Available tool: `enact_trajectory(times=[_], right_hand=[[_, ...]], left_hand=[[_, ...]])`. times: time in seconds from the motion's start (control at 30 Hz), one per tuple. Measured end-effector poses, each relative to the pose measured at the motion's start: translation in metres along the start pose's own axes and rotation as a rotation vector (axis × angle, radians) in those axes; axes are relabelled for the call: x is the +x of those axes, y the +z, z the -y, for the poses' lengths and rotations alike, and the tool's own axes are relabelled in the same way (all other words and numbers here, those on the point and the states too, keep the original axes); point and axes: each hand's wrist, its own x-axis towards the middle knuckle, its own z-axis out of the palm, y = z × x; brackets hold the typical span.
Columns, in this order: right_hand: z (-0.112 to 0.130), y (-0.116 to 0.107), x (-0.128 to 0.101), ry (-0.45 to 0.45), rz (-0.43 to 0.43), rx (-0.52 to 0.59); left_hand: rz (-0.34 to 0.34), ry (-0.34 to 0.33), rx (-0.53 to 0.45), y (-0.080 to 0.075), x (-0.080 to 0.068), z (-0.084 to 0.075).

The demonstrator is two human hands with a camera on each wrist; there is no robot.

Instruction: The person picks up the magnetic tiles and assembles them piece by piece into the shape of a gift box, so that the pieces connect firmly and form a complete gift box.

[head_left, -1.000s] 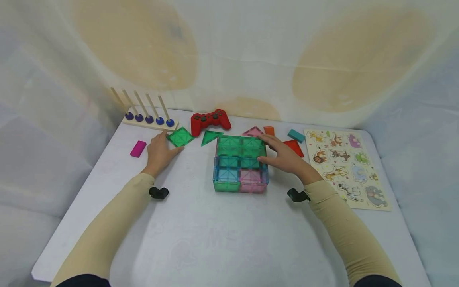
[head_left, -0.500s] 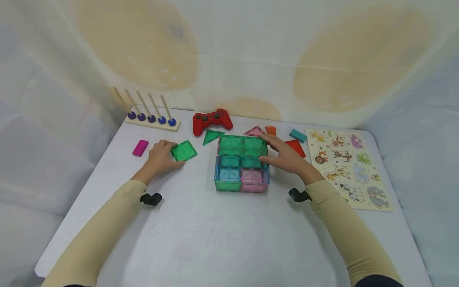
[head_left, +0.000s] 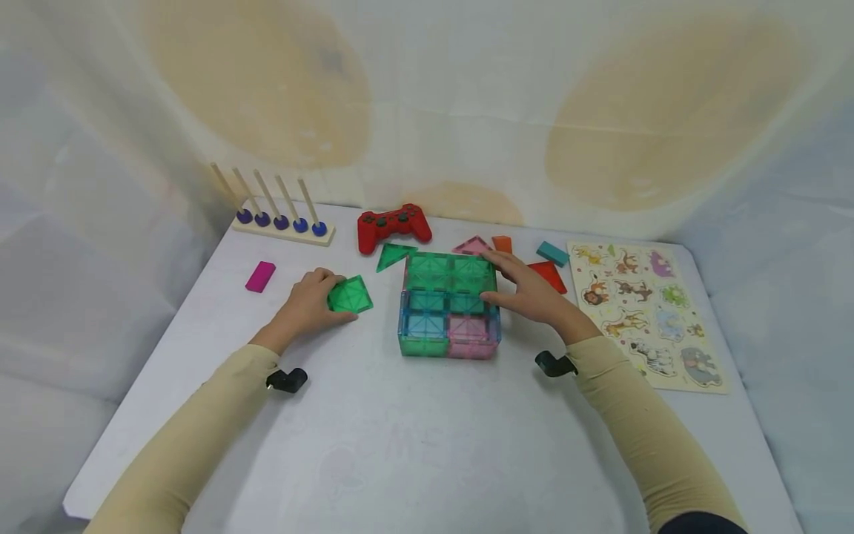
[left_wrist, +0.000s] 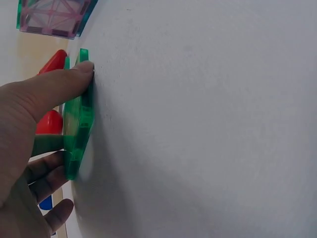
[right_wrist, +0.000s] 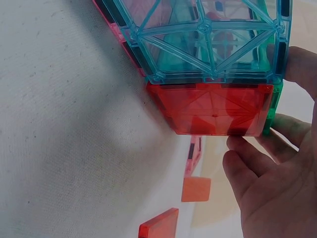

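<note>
My left hand pinches a translucent green square magnetic tile near its edge. In the left wrist view the thumb presses on one face of the tile, with fingers behind it. My right hand rests at the back right of a box-shaped build of magnetic tiles, thumb and fingertips touching its upper edge. The build has green tiles on top at the back, with blue, green and pink ones at the front. A red tile and a blue tile form the side seen in the right wrist view.
Behind the build lie a green triangle, a red game controller and a pink triangle. A peg stacker and magenta block are left. Orange, red and teal pieces and an animal puzzle are right.
My left hand has drawn the green square tile away from the peg stacker, nearer to me and to the right. My right hand has stayed at the build.
</note>
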Motion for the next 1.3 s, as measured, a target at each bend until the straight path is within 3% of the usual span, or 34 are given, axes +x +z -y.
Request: enact_trajectory(times=[0.23, 0.43, 0.63, 0.8, 1.1, 1.3], right_hand=[[-0.001, 0.001, 0.000, -0.010, -0.012, 0.008], [0.000, 0.001, 0.001, -0.017, -0.015, 0.014], [-0.001, 0.002, 0.002, -0.014, -0.021, 0.013], [-0.001, 0.002, 0.002, -0.016, -0.023, 0.014], [-0.002, 0.001, 0.002, -0.027, -0.020, 0.016], [-0.002, 0.002, 0.001, -0.026, -0.023, 0.001]], left_hand=[[-0.002, -0.017, -0.036, -0.002, -0.001, -0.006], [-0.033, 0.040, -0.084, -0.008, 0.000, -0.015], [-0.071, 0.121, -0.174, -0.022, -0.004, -0.043], [-0.097, 0.231, -0.232, -0.029, -0.011, -0.071], [-0.069, 0.446, -0.104, -0.022, -0.014, -0.116], [-0.059, 0.520, -0.016, -0.011, -0.009, -0.130]])
